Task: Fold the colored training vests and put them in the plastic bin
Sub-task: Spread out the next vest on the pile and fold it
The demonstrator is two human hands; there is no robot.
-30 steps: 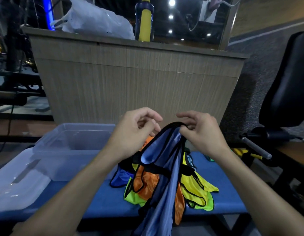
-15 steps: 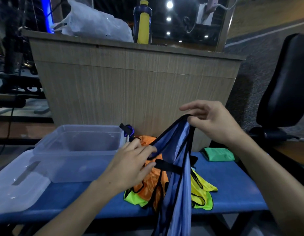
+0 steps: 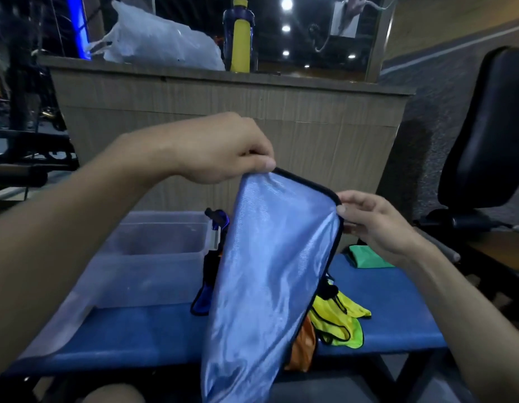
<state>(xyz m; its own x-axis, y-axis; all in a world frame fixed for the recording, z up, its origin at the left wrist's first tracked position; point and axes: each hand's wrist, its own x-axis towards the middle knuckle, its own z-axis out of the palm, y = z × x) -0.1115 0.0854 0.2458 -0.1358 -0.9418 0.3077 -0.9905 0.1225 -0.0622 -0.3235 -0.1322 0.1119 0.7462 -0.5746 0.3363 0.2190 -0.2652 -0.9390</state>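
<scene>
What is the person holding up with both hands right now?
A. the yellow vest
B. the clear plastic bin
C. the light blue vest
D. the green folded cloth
C: the left hand and right hand each pinch the black-trimmed top edge of the light blue vest, which hangs down in front of the blue bench.

Gym: padded bench (image 3: pixel 153 330), training vests (image 3: pixel 338 321).

Five vests show: one light blue vest (image 3: pixel 270 274) held up at centre, yellow (image 3: pixel 339 321), orange (image 3: pixel 303 347) at five o'clock, dark blue (image 3: pixel 204 298), folded green (image 3: pixel 368 257) at three. One plastic bin (image 3: pixel 153 257) at nine, two hands.
</scene>
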